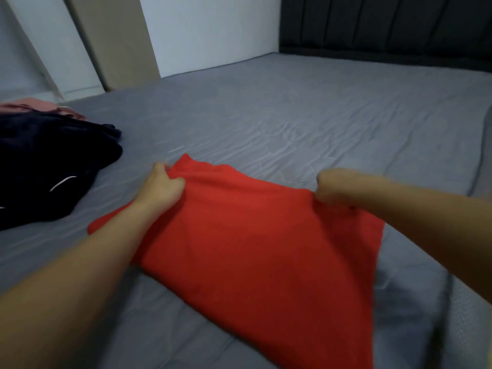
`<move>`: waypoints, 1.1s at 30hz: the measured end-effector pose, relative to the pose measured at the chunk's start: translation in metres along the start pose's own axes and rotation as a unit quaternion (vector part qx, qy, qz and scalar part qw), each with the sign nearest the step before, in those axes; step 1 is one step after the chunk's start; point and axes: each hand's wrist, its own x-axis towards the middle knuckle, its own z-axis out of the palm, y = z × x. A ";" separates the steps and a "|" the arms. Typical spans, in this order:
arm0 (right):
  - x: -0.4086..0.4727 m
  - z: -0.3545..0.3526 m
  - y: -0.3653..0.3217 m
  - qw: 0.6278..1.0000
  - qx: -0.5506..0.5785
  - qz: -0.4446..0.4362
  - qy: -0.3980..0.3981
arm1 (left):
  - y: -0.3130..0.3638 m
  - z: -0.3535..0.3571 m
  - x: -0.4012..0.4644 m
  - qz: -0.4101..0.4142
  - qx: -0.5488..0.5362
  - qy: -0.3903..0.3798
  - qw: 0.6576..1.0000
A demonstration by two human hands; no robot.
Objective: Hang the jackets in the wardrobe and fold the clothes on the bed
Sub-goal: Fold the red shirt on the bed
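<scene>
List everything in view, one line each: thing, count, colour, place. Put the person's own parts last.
red garment: one, red, spread on the bed in front, held at its far edge
dark garment: one heap, navy with white marks, left on the bed
pink garment: one, pink, behind the dark garment
bed: one, grey sheet
headboard: one, dark, far right
wall: white, behind the bed
left hand: grip on the red garment's far left edge
right hand: blurred, grip on its far right edge

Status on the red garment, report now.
Left hand and right hand both grip the far edge of the red cloth garment. Lying on grey bedsheet. Dark clothes pile left, clear of it.
</scene>
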 end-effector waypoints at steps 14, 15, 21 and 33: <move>0.057 -0.011 -0.167 0.927 0.365 -0.087 -0.002 | -0.055 -0.075 -0.090 -0.351 -0.515 -0.071 0.779; 0.061 -0.018 -0.177 0.923 0.375 -0.087 -0.013 | -0.051 -0.074 -0.092 -0.350 -0.522 -0.096 0.772; 0.085 -0.026 -0.205 0.938 0.335 -0.074 -0.056 | -0.046 -0.063 -0.098 -0.346 -0.524 -0.145 0.765; 0.044 -0.217 -0.231 0.779 0.615 -0.114 0.056 | 0.041 -0.236 -0.013 -0.186 -0.521 -0.065 0.830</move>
